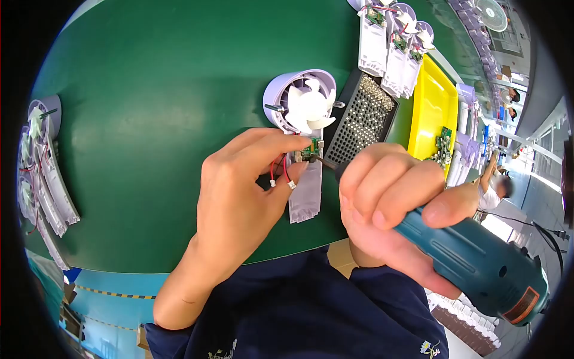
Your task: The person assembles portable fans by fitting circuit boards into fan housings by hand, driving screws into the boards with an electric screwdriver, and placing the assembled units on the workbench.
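Observation:
My right hand (394, 203) is wrapped round a dark teal electric screwdriver (472, 251). Its bit reaches left to a small green circuit board (310, 148) in the lilac handle (307, 194) of a handheld fan. At the handle's far end, the round fan head (275, 90) holds white blades (310, 105). My left hand (239, 185) pinches around the board, index finger at its upper edge and thumb below. Red and black wires with white connectors (292, 184) hang beside the thumb. The screw tip itself is too small to make out.
A black perforated tray (359, 134) with many small screws lies right of the fan. Beyond it is a yellow bin (433, 90) with circuit boards (442, 146). More fan halves (397, 48) lie at the top right, others (45, 161) at the left edge of the green table (149, 119).

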A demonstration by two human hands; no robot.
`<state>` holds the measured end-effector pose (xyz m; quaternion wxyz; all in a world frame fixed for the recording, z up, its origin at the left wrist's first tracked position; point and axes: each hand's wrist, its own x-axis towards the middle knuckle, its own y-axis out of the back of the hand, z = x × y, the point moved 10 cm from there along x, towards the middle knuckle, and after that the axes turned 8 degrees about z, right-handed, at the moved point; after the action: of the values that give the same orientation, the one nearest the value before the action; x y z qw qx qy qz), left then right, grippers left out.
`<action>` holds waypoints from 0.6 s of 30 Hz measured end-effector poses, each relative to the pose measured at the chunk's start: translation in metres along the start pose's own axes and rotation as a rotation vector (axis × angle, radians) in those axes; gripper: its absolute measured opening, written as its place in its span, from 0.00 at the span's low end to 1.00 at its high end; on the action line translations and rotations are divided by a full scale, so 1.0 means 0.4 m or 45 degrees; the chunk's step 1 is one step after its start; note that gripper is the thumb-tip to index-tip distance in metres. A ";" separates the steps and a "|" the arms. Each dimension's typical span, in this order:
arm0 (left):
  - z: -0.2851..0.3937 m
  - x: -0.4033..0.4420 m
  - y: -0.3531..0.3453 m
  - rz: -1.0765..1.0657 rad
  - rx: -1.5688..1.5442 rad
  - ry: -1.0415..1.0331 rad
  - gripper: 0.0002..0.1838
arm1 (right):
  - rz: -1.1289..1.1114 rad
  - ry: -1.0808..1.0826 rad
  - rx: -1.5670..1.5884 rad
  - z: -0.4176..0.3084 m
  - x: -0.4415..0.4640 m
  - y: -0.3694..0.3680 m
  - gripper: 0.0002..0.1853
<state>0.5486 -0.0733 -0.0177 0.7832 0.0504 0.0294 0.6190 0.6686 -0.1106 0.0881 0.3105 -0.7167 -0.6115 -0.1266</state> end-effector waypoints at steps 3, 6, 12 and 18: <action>-0.002 0.001 0.004 -0.004 -0.007 0.025 0.16 | -0.013 0.012 -0.007 0.003 -0.007 -0.011 0.38; -0.002 0.003 0.006 0.010 -0.054 0.012 0.16 | 0.081 0.095 0.059 -0.014 -0.015 0.017 0.39; -0.026 -0.007 0.002 -0.029 -0.203 0.229 0.16 | 0.568 -0.451 -0.312 -0.013 -0.114 0.164 0.40; -0.014 -0.062 0.008 -0.073 -0.266 0.252 0.17 | 0.751 -1.160 -0.514 0.071 -0.266 0.181 0.20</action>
<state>0.5392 -0.0966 -0.0232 0.7949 -0.0936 0.0434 0.5979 0.7087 -0.1828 -0.0147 -0.1049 -0.8841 -0.4214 0.1724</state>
